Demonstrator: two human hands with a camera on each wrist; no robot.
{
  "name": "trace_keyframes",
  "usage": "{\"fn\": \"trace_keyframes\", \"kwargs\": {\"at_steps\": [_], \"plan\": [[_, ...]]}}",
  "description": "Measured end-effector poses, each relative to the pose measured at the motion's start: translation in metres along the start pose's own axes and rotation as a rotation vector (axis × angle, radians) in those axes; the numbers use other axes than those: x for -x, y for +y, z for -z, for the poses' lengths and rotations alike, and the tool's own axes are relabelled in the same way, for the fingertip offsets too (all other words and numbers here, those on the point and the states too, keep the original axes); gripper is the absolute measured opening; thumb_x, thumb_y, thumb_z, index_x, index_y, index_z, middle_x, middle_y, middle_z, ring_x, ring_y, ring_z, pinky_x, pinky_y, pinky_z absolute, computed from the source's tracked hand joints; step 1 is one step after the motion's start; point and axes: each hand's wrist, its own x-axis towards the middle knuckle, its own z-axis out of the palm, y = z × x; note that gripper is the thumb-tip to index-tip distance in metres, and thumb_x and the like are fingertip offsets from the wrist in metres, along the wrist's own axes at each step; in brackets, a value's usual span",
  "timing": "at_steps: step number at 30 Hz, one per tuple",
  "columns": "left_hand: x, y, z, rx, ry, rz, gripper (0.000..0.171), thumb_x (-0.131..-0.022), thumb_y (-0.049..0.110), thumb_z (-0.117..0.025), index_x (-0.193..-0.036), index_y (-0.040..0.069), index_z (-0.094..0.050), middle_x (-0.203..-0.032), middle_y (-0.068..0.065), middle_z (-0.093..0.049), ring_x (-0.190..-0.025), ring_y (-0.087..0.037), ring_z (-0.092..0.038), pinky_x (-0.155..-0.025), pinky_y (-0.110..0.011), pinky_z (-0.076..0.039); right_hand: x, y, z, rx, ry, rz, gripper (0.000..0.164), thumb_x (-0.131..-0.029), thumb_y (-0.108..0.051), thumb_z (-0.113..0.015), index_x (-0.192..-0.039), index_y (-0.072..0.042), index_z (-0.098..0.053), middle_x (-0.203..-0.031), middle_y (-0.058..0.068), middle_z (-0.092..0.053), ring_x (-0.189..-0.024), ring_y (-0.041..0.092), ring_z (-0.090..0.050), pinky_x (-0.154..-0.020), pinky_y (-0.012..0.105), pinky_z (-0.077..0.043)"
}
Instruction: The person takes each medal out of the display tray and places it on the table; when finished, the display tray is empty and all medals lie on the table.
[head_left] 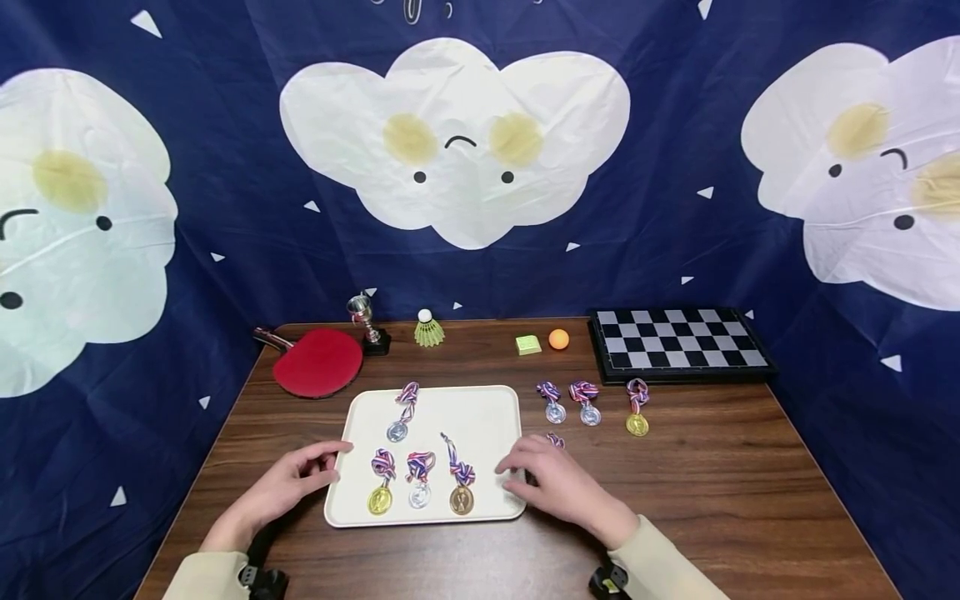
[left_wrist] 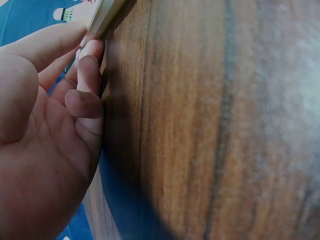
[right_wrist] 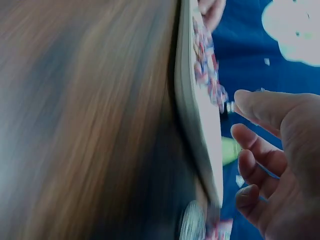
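Backdrop: we see dark blue cloth with white clouds and small white triangles behind and beside a wood-grain tabletop.
Tray: our cream tray lies near the middle of the tabletop, between the two hands.
Medals on it: we count a silver medal toward the back, then a front row of gold medal, paler silver medal and bronze medal, ribbons bunched behind them.
Left hand: at the tray's left rim our left hand has thumb and fingers bent; whether they grasp the rim we cannot tell.
Right hand: our right hand is over the right edge, fingers loosely curved, released and holding nothing.
Right of the tray: we find a pair of silver medals, another gold medal and a striped ribbon partly hidden by the right hand.
Back row: from the left, we have a red paddle, trophy, shuttlecock, green block, orange ball and checkered board.
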Motion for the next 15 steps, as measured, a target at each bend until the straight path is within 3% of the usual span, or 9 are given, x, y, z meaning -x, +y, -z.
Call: {"fn": "trace_keyframes", "kwargs": {"at_steps": [6, 15], "plan": [[0.001, 0.003, -0.001, -0.001, 0.004, -0.004, 0.035, -0.088, 0.019, -0.068, -0.122, 0.016, -0.062, -0.093, -0.011, -0.054, -0.073, -0.016, -0.048, -0.062, -0.027, -0.04, -0.025, -0.022, -0.021, 0.051, -0.067, 0.105, 0.026, -0.086, -0.027, -0.07, -0.112, -0.023, -0.068, -0.092, -0.011, -0.064, -0.081, 0.002, -0.053, -0.075, 0.023, -0.044], [0.001, 0.003, -0.001, -0.006, -0.002, -0.006, 0.034, -0.089, 0.018, -0.068, -0.123, 0.016, -0.061, -0.094, -0.01, -0.054, -0.074, -0.016, -0.048, -0.063, -0.027, -0.041, -0.038, -0.035, -0.042, 0.153, -0.158, 0.147, 0.029, -0.083, -0.034, -0.072, -0.11, -0.024, -0.068, -0.093, -0.011, -0.063, -0.081, 0.002, -0.057, -0.075, 0.026, -0.046]]}}
